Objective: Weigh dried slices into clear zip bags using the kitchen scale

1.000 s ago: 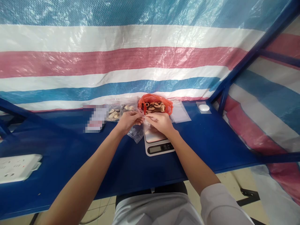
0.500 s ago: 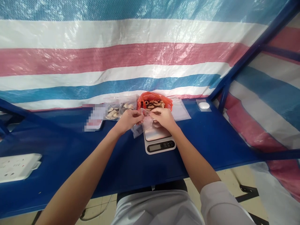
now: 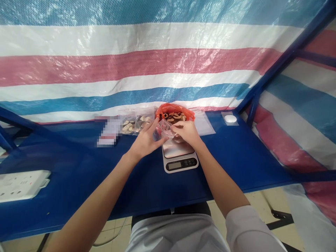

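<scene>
Above a white digital kitchen scale (image 3: 181, 166) I see a small clear plastic bag (image 3: 166, 128). My right hand (image 3: 187, 131) pinches the bag's edge between thumb and fingers. On the other side, my left hand (image 3: 146, 140) has its thumb and fingers spread apart, close beside the bag; whether it touches the plastic I cannot tell. Just behind both hands, an orange-red plastic bag (image 3: 190, 112) stands with its mouth wide, holding brown dried slices (image 3: 175, 117) that look like mushroom. The scale's plate is partly covered by my right hand and the clear bag.
Filled clear bags of pale slices (image 3: 128, 126) lie left of the orange-red bag. Flat clear bags (image 3: 207, 126) lie right of it, with a white rounded case (image 3: 230, 119) farther right. A power strip (image 3: 23, 184) sits on the blue table (image 3: 105, 189) at left.
My left hand has let go of the clear bag and its fingers have spread. The bag now hangs from my right hand, and its lower part no longer shows beside the scale.
</scene>
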A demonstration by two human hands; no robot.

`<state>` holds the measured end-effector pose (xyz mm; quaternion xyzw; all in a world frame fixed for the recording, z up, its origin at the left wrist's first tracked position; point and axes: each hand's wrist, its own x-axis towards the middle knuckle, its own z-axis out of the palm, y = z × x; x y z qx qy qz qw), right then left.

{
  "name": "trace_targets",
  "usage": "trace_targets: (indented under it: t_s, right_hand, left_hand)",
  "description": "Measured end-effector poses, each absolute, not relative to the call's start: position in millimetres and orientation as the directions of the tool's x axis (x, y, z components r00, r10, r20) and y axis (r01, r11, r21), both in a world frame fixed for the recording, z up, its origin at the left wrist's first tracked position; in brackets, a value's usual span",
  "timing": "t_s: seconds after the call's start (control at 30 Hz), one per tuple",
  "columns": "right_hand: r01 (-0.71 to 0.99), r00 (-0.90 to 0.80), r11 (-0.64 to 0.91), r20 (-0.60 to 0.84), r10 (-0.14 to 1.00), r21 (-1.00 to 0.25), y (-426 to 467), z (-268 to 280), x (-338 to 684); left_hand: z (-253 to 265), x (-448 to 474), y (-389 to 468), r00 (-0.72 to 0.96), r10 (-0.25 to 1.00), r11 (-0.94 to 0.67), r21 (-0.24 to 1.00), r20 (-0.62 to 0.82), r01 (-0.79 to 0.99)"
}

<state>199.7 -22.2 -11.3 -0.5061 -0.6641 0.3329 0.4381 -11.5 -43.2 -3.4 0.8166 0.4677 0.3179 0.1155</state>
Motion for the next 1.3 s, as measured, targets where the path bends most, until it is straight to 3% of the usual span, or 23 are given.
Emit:
trace_targets:
  t_s: [0.2,0.5,0.67,0.8,0.9,1.3]
  right_hand:
    - [0.334,-0.112,0.331,0.311,0.944,-0.883,-18,-18,199]
    - [0.333,-0.099,0.302,0.285,0.953,-0.893,-16,-14,210]
    - [0.411,-0.057,0.402,0.417,0.907,-0.818,-17,-9,214]
    - [0.472,-0.158,0.52,0.512,0.844,-0.712,-23,-4,204]
    - [0.512,-0.29,0.564,0.488,0.823,-0.647,-27,-3,198]
    - [0.517,-0.391,0.573,0.42,0.819,-0.636,-23,-2,202]
  left_hand:
    - [-25,1,-32,0.431,0.801,-0.596,0.491,0.415,0.636]
    - [-24,9,-28,0.307,0.806,-0.561,0.486,0.506,0.67]
    - [-25,12,-27,0.326,0.822,-0.55,0.507,0.466,0.663]
    - [-28,14,-24,0.392,0.804,-0.586,0.478,0.447,0.654]
    - [-31,13,-22,0.42,0.793,-0.602,0.462,0.441,0.651]
    - [-36,12,-22,0.419,0.766,-0.629,0.433,0.487,0.646]
